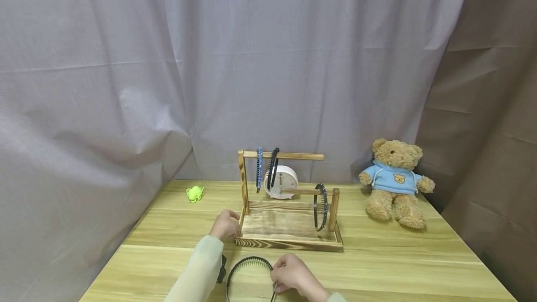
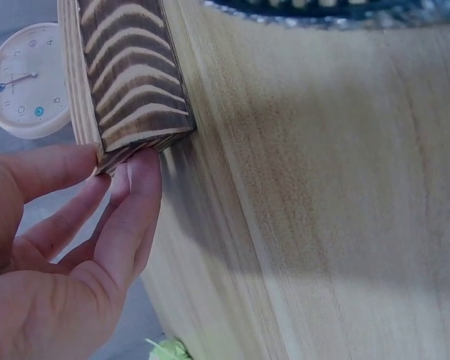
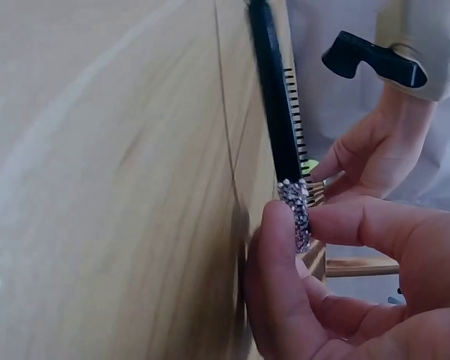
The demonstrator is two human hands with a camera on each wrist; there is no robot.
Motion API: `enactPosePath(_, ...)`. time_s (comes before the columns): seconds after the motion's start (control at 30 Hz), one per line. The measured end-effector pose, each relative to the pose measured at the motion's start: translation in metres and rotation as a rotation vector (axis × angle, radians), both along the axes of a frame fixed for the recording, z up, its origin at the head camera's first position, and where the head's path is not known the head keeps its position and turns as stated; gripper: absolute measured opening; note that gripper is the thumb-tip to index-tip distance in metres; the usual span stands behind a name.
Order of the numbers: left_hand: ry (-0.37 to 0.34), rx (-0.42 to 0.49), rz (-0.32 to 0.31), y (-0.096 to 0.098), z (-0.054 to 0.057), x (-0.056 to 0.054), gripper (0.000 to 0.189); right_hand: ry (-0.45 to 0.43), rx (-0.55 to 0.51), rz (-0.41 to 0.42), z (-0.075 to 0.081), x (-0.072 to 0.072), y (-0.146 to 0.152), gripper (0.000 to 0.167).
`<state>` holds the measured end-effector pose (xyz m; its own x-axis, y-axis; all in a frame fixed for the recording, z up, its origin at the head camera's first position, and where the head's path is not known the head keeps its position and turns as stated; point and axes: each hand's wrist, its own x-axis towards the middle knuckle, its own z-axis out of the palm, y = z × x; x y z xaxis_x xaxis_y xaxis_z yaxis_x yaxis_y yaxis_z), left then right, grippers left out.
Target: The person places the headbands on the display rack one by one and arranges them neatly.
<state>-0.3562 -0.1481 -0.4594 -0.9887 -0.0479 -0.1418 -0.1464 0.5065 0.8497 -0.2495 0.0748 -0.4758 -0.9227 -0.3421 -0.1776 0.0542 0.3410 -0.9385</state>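
Note:
A wooden headband rack (image 1: 289,245) stands on the table with two bars at different heights. My left hand (image 1: 226,224) is at its front left corner; in the left wrist view the thumb and fingers (image 2: 135,180) grip the end of the dark-grained base. My right hand (image 1: 293,274) pinches a black toothed headband (image 1: 251,259) near the front of the table. The right wrist view shows sparkly silver stones on this headband (image 3: 294,206) between thumb and fingers. A blue glittery headband (image 1: 259,169) and a black one (image 1: 271,171) hang from the upper bar, a dark sparkly one (image 1: 323,209) from the lower bar.
A white round clock (image 1: 287,181) stands behind the rack. On the right sits a teddy bear (image 1: 394,181) in a blue hoodie. A small lime-green fuzzy thing (image 1: 195,194) lies at the left rear. Grey curtain (image 1: 268,59) hangs behind the table (image 1: 419,264).

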Motion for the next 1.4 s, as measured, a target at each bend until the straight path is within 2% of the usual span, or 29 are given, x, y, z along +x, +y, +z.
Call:
enactPosePath(0.23, -0.008, 0.0, -0.002, 0.001, 0.001, 0.002, 0.043, -0.096, -0.052, 0.025, -0.001, -0.001, 0.001, 0.015)
enactPosePath(0.63, 0.011, 0.006, -0.003, 0.0, 0.002, 0.002, 0.048, -0.114, -0.181, 0.015, -0.004, 0.003, 0.001, 0.017)
enactPosePath(0.83, 0.015, 0.0, 0.003, 0.001, 0.002, 0.004, 0.048, -0.093, -0.252, 0.011, -0.004, 0.003, 0.004, 0.023)
enactPosePath(1.17, 0.017, 0.003, 0.006, 0.002, 0.002, 0.005, 0.046, -0.048, -0.309, -0.001, 0.009, 0.0, 0.015, 0.025)
enactPosePath(1.4, 0.012, 0.023, 0.003, 0.001, -0.001, 0.002, 0.051, 0.008, -0.347, -0.051, 0.018, -0.001, 0.02, 0.029)
